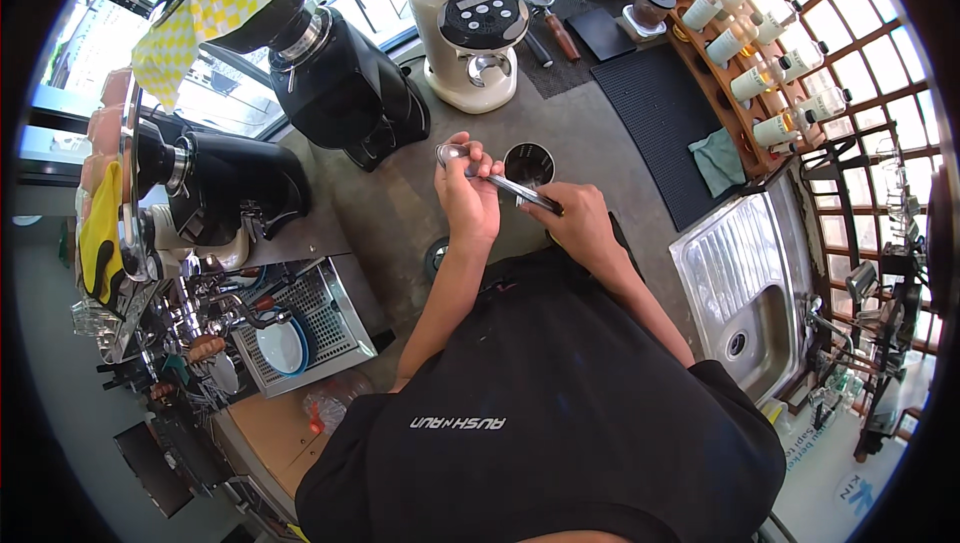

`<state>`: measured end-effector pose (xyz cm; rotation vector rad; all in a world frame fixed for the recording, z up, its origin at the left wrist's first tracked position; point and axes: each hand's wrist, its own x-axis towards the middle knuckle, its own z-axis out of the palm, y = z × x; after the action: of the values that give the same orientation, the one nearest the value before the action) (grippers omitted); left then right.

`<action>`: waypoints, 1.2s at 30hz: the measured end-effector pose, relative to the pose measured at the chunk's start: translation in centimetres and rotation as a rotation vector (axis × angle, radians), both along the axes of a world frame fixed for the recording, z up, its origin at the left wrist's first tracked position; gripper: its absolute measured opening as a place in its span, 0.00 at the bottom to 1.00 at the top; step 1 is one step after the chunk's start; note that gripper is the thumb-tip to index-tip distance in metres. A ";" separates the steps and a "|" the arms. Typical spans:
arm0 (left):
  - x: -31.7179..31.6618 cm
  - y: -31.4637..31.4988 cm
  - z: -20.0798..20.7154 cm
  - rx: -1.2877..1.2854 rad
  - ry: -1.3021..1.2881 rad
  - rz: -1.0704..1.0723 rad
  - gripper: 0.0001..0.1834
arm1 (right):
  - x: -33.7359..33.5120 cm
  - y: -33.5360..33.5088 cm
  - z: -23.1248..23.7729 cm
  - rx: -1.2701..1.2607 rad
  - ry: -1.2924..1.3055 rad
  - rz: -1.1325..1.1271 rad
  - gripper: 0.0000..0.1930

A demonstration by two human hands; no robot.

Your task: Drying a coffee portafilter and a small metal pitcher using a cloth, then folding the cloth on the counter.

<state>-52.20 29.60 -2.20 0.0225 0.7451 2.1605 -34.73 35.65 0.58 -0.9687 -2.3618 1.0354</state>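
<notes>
Hands' (pixel 467 193) grip on metal tool (pixel 490 176), tool's shape unclear, cup (pixel 528 163) partly hidden

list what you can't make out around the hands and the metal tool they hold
Head view only:
- Left hand: its fingers cover the middle of the metal tool, so the grip is unclear.
- Right hand: palm faces away, hiding the tool's end.
- Dark cup: contents too small to tell.
- Counter below the hands: hidden by the black shirt.
</notes>
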 end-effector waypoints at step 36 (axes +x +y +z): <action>0.5 0.4 -0.4 0.019 0.128 -0.143 0.10 | 1.6 0.0 0.7 -0.360 0.039 0.090 0.24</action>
<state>-51.71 30.04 -2.57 0.2201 0.7717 2.0444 -33.11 35.64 1.26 -0.9564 -2.2485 1.5381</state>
